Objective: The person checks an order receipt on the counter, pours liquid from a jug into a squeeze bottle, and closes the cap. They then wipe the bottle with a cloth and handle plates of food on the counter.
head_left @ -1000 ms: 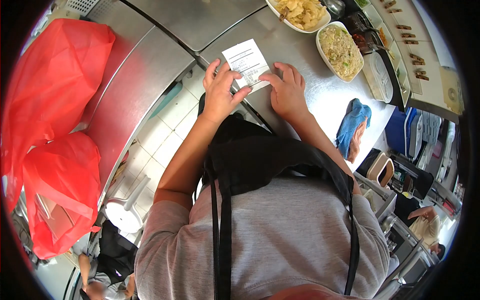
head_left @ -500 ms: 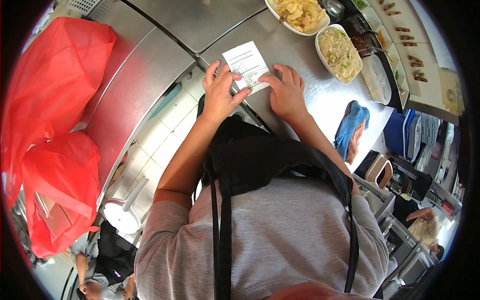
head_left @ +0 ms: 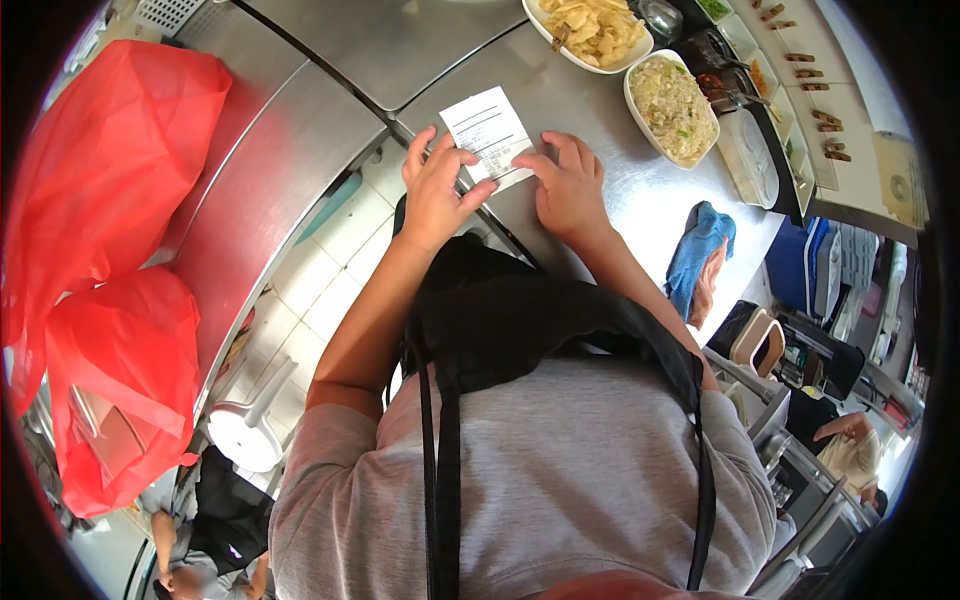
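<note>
A white printed receipt [head_left: 487, 118] lies at the edge of the steel counter, with its lower part between my hands. My left hand [head_left: 434, 195] has its index finger over the receipt's left side and its thumb at the bottom corner. From the other side, my right hand [head_left: 572, 195] holds the lower right edge down with the thumb, while its other fingers bend over the metal. The print is too small to read. Fingertips hide parts of the paper's lower edge.
Up right stand a bowl of fried rice [head_left: 672, 108] and a bowl of yellow chips [head_left: 593, 30], near a condiment tray [head_left: 770, 130]. A blue cloth [head_left: 697, 255] lies at right. Red bags [head_left: 120, 150] fill the left side. A co-worker [head_left: 215, 525] is at lower left.
Both hands keep nearly the same hold on the receipt. The whole view has shifted slightly, and little else differs.
</note>
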Motion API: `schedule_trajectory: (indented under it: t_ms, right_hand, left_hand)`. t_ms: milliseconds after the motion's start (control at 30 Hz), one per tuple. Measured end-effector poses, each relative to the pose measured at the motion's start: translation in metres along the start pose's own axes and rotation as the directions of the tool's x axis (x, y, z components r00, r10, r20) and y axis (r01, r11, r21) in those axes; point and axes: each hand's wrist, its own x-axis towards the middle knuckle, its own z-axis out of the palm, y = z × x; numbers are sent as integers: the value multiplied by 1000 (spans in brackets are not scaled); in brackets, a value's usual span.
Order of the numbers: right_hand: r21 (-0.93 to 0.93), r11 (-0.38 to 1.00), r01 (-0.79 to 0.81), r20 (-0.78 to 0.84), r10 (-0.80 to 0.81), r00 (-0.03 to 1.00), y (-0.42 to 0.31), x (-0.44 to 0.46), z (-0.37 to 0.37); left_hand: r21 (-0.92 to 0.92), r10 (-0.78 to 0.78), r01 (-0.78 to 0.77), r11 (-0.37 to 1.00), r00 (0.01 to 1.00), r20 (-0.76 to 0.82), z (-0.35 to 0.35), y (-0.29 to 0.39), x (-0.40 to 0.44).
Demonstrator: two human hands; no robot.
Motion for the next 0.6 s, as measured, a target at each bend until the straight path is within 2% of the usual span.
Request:
schedule_trajectory:
  t_ms: [600]
  right_hand:
    - [-7, 1000, 8, -26, -8, 1000, 0, 1, 0]
  left_hand:
    - [16, 4, -4, 1000, 1000, -3, -1, 1, 0]
